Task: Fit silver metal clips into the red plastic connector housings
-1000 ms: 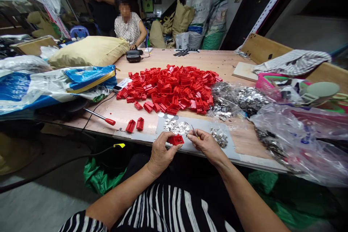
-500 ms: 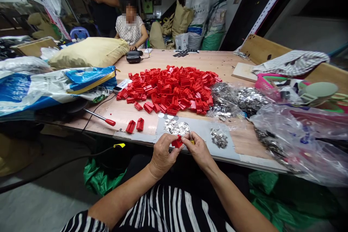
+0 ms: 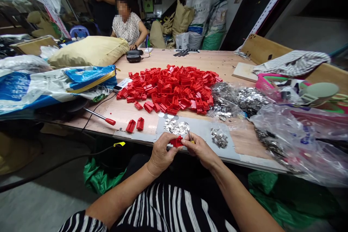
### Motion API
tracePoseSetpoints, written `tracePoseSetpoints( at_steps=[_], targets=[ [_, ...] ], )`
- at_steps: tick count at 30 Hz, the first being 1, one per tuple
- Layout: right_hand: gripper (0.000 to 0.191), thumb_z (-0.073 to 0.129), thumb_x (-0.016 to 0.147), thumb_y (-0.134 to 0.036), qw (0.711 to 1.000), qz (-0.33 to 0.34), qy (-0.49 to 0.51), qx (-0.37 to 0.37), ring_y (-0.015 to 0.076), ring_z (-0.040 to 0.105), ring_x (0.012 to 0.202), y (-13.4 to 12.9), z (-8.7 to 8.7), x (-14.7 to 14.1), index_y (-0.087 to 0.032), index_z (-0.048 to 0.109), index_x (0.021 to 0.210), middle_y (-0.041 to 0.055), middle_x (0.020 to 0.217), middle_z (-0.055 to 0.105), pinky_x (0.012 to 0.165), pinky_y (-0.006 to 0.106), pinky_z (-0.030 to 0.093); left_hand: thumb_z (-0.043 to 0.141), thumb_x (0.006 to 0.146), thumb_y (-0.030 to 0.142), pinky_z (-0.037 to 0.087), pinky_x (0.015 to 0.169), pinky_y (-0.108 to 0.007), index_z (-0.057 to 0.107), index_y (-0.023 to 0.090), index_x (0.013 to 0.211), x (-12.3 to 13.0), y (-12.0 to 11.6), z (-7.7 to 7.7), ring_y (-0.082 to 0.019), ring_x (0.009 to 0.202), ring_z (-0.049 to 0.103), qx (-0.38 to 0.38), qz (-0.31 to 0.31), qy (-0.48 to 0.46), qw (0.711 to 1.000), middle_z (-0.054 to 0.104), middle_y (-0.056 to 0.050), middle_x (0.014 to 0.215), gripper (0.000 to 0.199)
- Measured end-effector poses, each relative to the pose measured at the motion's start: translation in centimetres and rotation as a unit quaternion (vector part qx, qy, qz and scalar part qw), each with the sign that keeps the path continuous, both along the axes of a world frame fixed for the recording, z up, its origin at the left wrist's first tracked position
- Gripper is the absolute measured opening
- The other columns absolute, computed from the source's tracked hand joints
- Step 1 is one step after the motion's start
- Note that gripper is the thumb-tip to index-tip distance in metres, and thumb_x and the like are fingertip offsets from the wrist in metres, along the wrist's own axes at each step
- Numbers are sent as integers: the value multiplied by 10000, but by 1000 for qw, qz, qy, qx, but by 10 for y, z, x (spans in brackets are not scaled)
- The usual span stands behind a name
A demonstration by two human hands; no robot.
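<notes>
Since the one-second-earlier frame, right hand [image 3: 199, 148] has come left, its fingertips now at the red housing [image 3: 176, 141]; left hand [image 3: 162, 154] hardly shifted. Left hand: thumb and fingers pinched on the housing, held just above the counter [image 3: 160, 58]'s near edge, open side looks up. Right hand: curled round a thin tool [image 3: 192, 140], yellow part showing, metal tip up, thumb and index at the housing's right end. Any small part between those fingertips: too small to tell.

Step looks like fingertip work inside the housing. To do it well: left pinch firm on the outer walls, fingers off the opening, housing level so nothing tips out. Press straight in, not at a slant; a skewed part would probably jam. Keep the tool tip pointing away from the left thumb. Best to work over the grey mat [image 3: 195, 123], near the silver plates [image 3: 176, 127] and smaller metal bits [image 3: 219, 138], since a dropped piece could go off the near edge.
</notes>
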State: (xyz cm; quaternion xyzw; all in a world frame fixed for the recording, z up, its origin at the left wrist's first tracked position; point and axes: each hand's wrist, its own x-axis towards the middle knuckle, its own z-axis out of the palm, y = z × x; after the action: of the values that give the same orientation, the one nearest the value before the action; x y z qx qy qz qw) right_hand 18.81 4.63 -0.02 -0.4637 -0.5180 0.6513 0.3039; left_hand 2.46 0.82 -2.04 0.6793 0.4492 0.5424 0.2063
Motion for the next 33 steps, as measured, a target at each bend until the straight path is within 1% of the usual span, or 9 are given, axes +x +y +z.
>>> tracePoseSetpoints(
  at_steps=[4, 7, 9, 11, 14, 16, 19, 24, 33],
  targets=[
    [403, 707, 705, -497, 1000, 10, 16, -15, 53, 249, 455, -1, 4, 1, -204, 434, 746, -102, 545, 350, 443, 205, 179, 688, 795, 236, 524, 711, -262, 596, 201, 1009, 0, 0, -1, -155, 855, 611, -50, 0, -41, 998, 633, -36, 928, 236],
    [376, 658, 752, -528, 1000, 15, 13, 1, 56, 283, 465, 1, 6, 7, -209, 475, 829, -89, 613, 368, 446, 203, 215, 699, 788, 281, 530, 730, -269, 591, 197, 1015, -1, 1, -2, -159, 861, 619, -96, 2, -75, 993, 630, -40, 941, 265],
    [338, 568, 819, -537, 999, 13, -27, 39, 72, 329, 477, 3, 5, 14, -218, 518, 918, -75, 629, 385, 456, 212, 256, 696, 790, 281, 529, 754, -282, 590, 196, 1032, -5, 2, -2, -163, 867, 621, -112, -3, -74, 991, 628, -43, 953, 277],
    [320, 493, 866, -507, 990, 15, -94, 100, 94, 400, 506, 4, 2, 19, -216, 565, 979, -41, 673, 459, 480, 233, 315, 685, 798, 253, 524, 785, -299, 592, 196, 1056, -9, 4, -2, -169, 888, 615, -112, -8, -48, 993, 625, -47, 971, 280],
    [296, 479, 877, -443, 966, 35, -182, 181, 110, 491, 540, 3, -4, 22, -211, 623, 992, 30, 861, 588, 527, 268, 396, 662, 807, 196, 504, 868, -343, 598, 199, 1084, -18, 10, -2, -186, 963, 601, -94, -13, 4, 995, 623, -57, 1019, 285],
    [275, 496, 874, -412, 950, 48, -222, 212, 124, 530, 559, 1, -7, 20, -222, 635, 1015, 29, 862, 621, 552, 274, 421, 652, 804, 160, 489, 912, -368, 602, 206, 1096, -22, 14, -3, -197, 1010, 592, -83, -19, 33, 996, 621, -62, 1046, 300],
    [216, 522, 870, -376, 929, 60, -265, 252, 157, 577, 640, -2, -7, 14, -233, 646, 975, 4, 752, 643, 612, 277, 437, 650, 787, 115, 491, 917, -374, 606, 222, 1118, -26, 19, -6, -199, 1023, 594, -77, -37, 67, 994, 622, -58, 1050, 350],
    [153, 530, 865, -302, 910, 84, -284, 289, 190, 620, 803, -2, -2, 7, -234, 664, 894, 27, 880, 697, 740, 309, 450, 657, 771, 90, 499, 903, -363, 581, 232, 1177, -28, 24, -12, -190, 1011, 613, -88, -79, 87, 989, 648, -50, 1056, 437],
    [160, 519, 854, -250, 895, 95, -308, 308, 193, 618, 822, -1, -2, 3, -235, 675, 884, 35, 887, 684, 745, 314, 441, 682, 753, 110, 500, 897, -349, 597, 232, 1184, -33, 29, -15, -185, 968, 633, -101, -99, 92, 986, 672, -45, 1015, 456]
  ],
)
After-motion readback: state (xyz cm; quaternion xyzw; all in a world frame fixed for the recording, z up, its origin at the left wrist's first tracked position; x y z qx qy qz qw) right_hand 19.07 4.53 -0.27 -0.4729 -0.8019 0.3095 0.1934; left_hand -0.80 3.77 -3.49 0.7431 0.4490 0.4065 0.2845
